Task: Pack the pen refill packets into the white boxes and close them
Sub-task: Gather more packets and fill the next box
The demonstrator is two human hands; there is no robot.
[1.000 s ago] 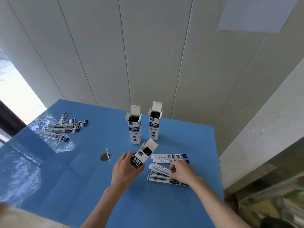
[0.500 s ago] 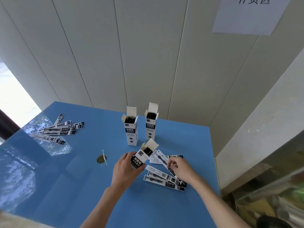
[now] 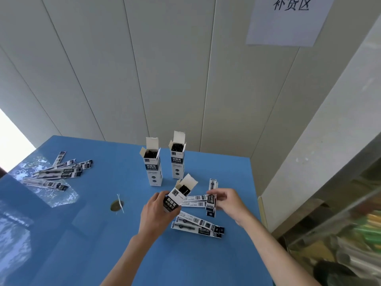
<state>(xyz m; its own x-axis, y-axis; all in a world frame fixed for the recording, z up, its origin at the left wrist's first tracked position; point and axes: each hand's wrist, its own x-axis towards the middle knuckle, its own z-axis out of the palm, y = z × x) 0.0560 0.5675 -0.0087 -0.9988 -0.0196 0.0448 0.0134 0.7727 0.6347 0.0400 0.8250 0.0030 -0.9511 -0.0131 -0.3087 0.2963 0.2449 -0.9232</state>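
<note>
My left hand grips a white box, tilted to the right with its top flap open. My right hand pinches one refill packet and holds it nearly upright just right of the box mouth. Several more refill packets lie on the blue table under and between my hands. Two other white boxes, a left box and a right box, stand upright behind, flaps open, dark contents showing at their tops.
A second pile of refill packets lies at the table's far left. A round hole with a white tie sits left of my left hand. A panelled wall stands close behind the table; a paper sign hangs on it. Shelving with goods stands at right.
My right hand has lifted one packet off the pile and turned it upright near the held box. The left hand keeps its grip on the tilted box.
</note>
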